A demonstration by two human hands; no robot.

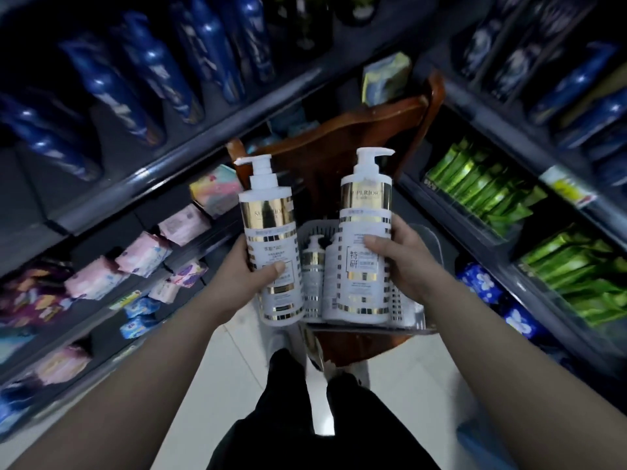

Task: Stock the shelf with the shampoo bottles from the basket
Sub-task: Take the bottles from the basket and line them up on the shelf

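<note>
The left hand (259,278) gripped the left bottle (271,232) round its lower half, thumb across the label. The right hand (398,262) gripped the right bottle (364,212) the same way, so each hand was clamped on 1 white-and-gold pump bottle, held upright with the pump on top. Both bottles were at the basket (422,242), a pale slotted plastic one sitting on the seat of a wooden chair (339,137) in the aisle. The left bottle hung outside the basket's left edge, while the right bottle was over its middle (whether its base was clear of the basket could not be told). The low grip probably steadied the weight and left the tops free for sliding onto a shelf. The third bottle (314,266) stood inside the basket near its left wall, visible between the 2 held ones. The chair seemingly raised the basket to hand height. The left shelf (142,184) carried blue bottles (149,72) above and soft packs (142,252) below; which shelf the shampoo was meant for could not be told.
</note>
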